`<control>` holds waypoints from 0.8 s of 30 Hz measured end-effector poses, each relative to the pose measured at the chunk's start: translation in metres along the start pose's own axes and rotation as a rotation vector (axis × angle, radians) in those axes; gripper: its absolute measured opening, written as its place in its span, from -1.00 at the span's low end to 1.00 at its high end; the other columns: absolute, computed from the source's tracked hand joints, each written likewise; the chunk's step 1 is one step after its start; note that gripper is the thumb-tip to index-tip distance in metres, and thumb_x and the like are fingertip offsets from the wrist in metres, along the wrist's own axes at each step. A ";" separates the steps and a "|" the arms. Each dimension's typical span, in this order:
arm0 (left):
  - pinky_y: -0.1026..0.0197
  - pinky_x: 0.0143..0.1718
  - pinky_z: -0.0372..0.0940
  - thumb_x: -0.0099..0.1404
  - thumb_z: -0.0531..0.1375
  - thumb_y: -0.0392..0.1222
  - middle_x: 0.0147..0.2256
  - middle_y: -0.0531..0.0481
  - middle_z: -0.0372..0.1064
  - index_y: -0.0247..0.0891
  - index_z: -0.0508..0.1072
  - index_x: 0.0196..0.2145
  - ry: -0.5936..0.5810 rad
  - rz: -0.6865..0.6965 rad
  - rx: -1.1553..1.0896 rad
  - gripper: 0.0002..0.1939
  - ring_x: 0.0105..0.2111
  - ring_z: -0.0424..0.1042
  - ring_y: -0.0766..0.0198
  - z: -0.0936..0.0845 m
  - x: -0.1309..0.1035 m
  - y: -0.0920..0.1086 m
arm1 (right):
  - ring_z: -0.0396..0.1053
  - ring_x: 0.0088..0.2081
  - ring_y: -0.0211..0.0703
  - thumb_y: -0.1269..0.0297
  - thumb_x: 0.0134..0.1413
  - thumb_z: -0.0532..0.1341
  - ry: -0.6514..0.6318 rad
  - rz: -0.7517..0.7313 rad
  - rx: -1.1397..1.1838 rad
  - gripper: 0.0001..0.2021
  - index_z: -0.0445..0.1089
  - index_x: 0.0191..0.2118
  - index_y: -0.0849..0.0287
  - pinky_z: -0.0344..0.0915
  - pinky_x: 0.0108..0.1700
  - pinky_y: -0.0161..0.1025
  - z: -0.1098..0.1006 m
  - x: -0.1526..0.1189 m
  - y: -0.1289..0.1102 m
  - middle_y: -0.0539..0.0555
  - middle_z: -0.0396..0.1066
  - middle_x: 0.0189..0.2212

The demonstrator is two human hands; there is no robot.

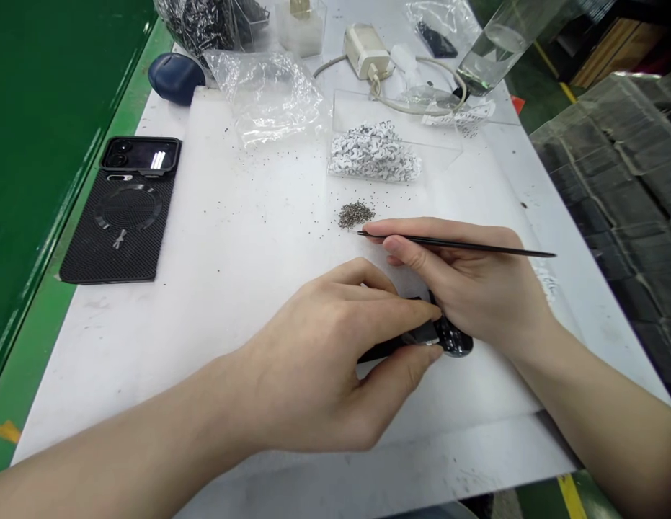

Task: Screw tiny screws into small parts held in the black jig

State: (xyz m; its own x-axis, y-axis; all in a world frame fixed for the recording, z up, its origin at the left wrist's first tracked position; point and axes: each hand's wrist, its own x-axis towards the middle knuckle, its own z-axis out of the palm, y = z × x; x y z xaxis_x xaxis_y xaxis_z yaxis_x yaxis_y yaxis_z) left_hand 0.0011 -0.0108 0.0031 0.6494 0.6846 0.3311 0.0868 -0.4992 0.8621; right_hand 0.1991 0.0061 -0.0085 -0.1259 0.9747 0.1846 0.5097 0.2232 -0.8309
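Note:
My left hand (pixel 335 353) is closed around a small black part with a glossy rounded end (pixel 457 341), pinched between thumb and fingers above the white work sheet. Much of that part is hidden behind the fingers. In my right hand (pixel 476 288) lies a slim pair of black tweezers (pixel 491 247), gripped like a pen. Its tip points left, at the lower edge of a small pile of tiny metal pieces (pixel 357 214), probably screws. Whether the tip holds a piece is too small to tell. The right hand's heel is close beside the black part.
Behind the pile stands a clear tray (pixel 375 155) of small white pieces. A black phone (pixel 130 209) lies left, near a dark blue case (pixel 176 78). Plastic bags (pixel 270 90), a white charger (pixel 366 50) and a glass of water (pixel 494 54) are farther back. Loose specks dot the sheet.

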 end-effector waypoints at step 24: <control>0.09 0.05 0.49 0.40 0.23 -0.44 -0.31 -0.10 0.65 -0.36 0.58 -0.32 0.006 0.020 -0.003 -0.85 -0.25 0.60 0.17 0.000 0.001 -0.003 | 0.66 -0.07 -0.18 0.34 0.30 0.36 -0.016 -0.009 0.040 -0.82 0.68 -0.07 -0.07 0.63 0.05 -0.28 0.000 0.000 -0.001 -0.12 0.70 -0.10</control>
State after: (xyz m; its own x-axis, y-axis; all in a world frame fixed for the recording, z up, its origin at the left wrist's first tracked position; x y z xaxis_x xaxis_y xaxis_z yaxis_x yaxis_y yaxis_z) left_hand 0.0014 -0.0084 0.0008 0.6468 0.6775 0.3504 0.0713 -0.5111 0.8566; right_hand 0.1985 0.0064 -0.0078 -0.1438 0.9724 0.1838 0.4745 0.2307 -0.8495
